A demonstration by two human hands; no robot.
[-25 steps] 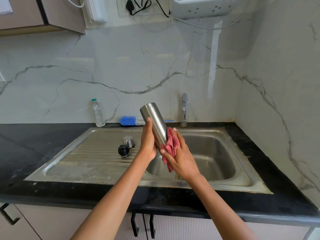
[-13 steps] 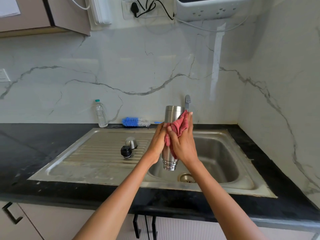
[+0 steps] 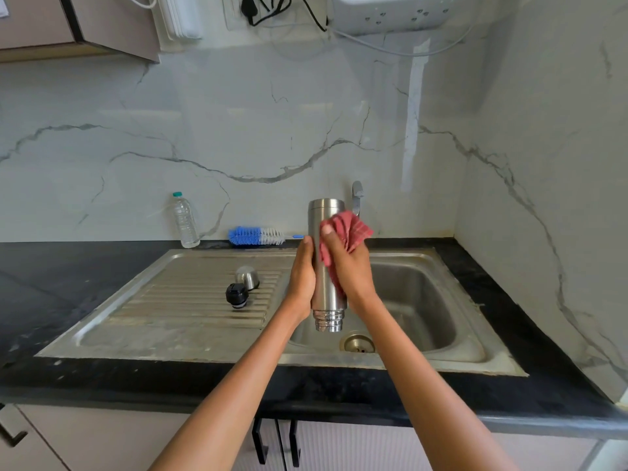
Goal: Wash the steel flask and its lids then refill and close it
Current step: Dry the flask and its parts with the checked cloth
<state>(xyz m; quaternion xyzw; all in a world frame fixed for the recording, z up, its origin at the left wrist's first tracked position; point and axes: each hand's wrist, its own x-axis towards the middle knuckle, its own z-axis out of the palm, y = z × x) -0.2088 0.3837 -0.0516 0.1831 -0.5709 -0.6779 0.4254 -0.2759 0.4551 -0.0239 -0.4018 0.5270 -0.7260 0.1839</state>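
Observation:
The steel flask (image 3: 327,266) hangs upside down over the sink basin (image 3: 418,300), its threaded mouth pointing at the drain. My left hand (image 3: 302,273) grips its left side. My right hand (image 3: 350,270) presses a red checked cloth (image 3: 346,232) against its right side, fingers curled round cloth and flask. On the ribbed drainboard (image 3: 190,294) to the left lie the black inner lid (image 3: 235,295) and the steel cup lid (image 3: 247,277), side by side.
The tap (image 3: 356,198) stands at the wall right behind the flask. A blue and white bottle brush (image 3: 258,236) and a clear plastic water bottle (image 3: 185,220) sit at the back of the black counter (image 3: 51,283). A marble wall closes the right side.
The flask swung from tilted left to vertical, mouth down, over the basin. The cloth slid from the lower body up toward the flask's base end.

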